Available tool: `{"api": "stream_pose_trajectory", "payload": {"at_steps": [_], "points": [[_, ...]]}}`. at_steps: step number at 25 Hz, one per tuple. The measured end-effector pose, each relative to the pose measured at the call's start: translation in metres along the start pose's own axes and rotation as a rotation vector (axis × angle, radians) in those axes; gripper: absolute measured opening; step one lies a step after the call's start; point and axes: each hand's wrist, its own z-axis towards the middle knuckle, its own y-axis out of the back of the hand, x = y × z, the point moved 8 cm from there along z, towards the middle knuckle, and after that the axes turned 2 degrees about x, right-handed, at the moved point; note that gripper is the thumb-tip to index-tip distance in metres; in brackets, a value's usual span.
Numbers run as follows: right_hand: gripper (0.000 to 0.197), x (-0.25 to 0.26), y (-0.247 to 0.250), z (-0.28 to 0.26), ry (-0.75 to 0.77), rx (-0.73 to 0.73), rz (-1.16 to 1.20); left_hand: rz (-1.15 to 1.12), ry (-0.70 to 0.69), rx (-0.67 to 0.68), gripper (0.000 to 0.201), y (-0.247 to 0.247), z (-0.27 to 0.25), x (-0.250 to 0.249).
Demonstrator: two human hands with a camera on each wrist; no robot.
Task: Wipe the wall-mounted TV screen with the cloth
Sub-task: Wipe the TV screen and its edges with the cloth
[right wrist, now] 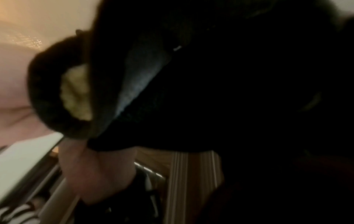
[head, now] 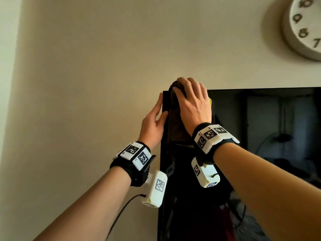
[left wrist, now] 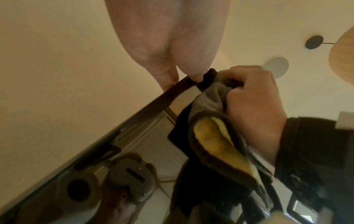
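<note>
The black wall-mounted TV point(head: 260, 127) fills the right of the head view, its top-left corner just under my hands. My right hand point(head: 184, 91) covers that corner and grips a dark grey cloth point(head: 174, 126) with a yellow inner side. The cloth hangs down the screen below the palm. In the left wrist view the right hand point(left wrist: 249, 98) has its fingers curled into the bunched cloth point(left wrist: 210, 98). My left hand point(head: 160, 108) holds the TV's left edge point(left wrist: 149, 109), thumb on the front and fingers behind. The right wrist view is dark and blurred, showing mostly cloth point(right wrist: 80, 91).
A round white wall clock point(head: 305, 28) hangs above the TV at the upper right. Plain cream wall point(head: 86, 84) lies left of and above the TV. A dark cable point(head: 121, 211) trails from my left wrist unit. A ceiling lamp point(left wrist: 343, 57) shows in the left wrist view.
</note>
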Motion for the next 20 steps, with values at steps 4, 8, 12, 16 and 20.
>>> {"api": "stream_pose_trajectory", "payload": {"at_steps": [4,8,12,16,20], "points": [[0.049,0.008,-0.015,-0.029,0.15,0.123,-0.044,-0.018,-0.053,-0.013,0.057,-0.003,-0.001,0.0],[0.048,0.011,-0.004,-0.034,0.076,0.084,-0.086,0.029,-0.048,-0.024,0.058,-0.005,-0.007,-0.006],[0.046,0.012,-0.003,-0.04,0.212,0.067,-0.11,0.065,-0.031,-0.022,0.058,-0.003,-0.008,-0.006],[0.053,0.008,-0.007,-0.037,0.022,0.123,-0.168,0.061,-0.026,-0.061,0.057,-0.006,-0.012,-0.006],[0.054,-0.003,-0.012,-0.05,-0.012,0.142,-0.155,0.074,-0.037,-0.079,0.06,-0.006,-0.012,-0.009]]}}
